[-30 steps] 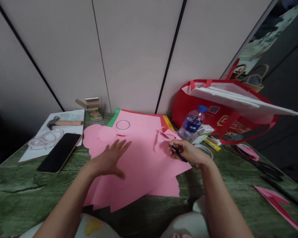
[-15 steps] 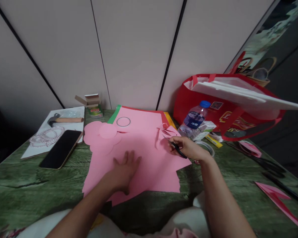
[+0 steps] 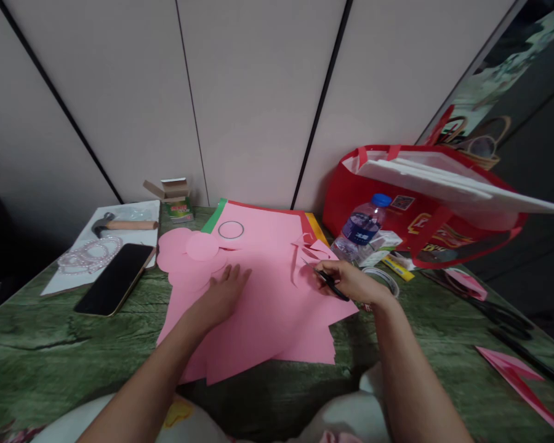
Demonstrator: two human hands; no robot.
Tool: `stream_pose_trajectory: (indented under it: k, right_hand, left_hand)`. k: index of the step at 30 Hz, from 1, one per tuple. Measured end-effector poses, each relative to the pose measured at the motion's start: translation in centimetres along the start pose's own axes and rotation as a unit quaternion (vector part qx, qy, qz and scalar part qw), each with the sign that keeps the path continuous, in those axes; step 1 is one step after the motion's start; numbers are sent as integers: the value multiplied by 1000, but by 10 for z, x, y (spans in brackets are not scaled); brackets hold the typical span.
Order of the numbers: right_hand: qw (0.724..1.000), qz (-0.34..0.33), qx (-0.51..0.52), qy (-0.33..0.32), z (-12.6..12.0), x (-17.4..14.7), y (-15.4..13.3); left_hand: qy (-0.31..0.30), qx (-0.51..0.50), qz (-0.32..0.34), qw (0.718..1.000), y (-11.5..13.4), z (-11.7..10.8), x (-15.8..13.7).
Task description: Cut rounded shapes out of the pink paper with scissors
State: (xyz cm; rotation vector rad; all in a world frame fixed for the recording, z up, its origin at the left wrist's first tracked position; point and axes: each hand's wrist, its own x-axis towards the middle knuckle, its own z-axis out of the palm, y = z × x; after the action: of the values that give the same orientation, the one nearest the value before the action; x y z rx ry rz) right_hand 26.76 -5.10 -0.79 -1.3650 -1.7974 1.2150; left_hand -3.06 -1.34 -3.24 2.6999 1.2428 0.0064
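Pink paper sheets [image 3: 268, 320] lie in a loose stack in front of me. My left hand [image 3: 224, 295] rests on them with its fingers spread, holding nothing. Several pink paper circles [image 3: 203, 246] overlap just beyond its fingertips. In my right hand [image 3: 344, 280] is a small pair of black-handled scissors [image 3: 333, 286], the tips pointing left over the paper. Thin pink offcuts [image 3: 300, 255] lie near the tips. A dark ring [image 3: 231, 230] sits on the pink paper at the back.
To the left are a phone [image 3: 115, 280], a hammer [image 3: 129, 225], a beaded string [image 3: 90, 255] and a small open box [image 3: 178, 200]. On the right stand a water bottle [image 3: 362, 227] and a red bag [image 3: 351, 178], with a tape roll [image 3: 383, 280] nearby and larger black scissors [image 3: 508, 314] farther right.
My left hand has slid a little away from me and to the left across the paper. My right hand still holds the scissors in nearly the same place. The view has shifted slightly.
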Motion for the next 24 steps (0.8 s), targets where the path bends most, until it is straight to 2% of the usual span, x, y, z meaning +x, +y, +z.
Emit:
stream_pose_trajectory:
  k: [6,8,12,14,21,24]
  right_hand:
    - [1000,3,-4,1,1,1,0]
    - [1000,3,-4,1,1,1,0]
    - [1000,1,1,3,1,1,0]
    - [1000,-1,6,4,1,1,-1]
    - [999,-11,31,31,3,0,-11]
    - [993,-23,81,80,3,-3,-17]
  left_hand:
    - [80,-10,0,997,-20,8,19]
    - [101,-18,10,995,-17,8,20]
    - [113,-35,75,990,-6,11,23]
    - [128,-33,78,988,-6,14,28]
    - [237,-34,-59,969,-41,16,42]
    - [251,-46,-76,964,-47,10,38]
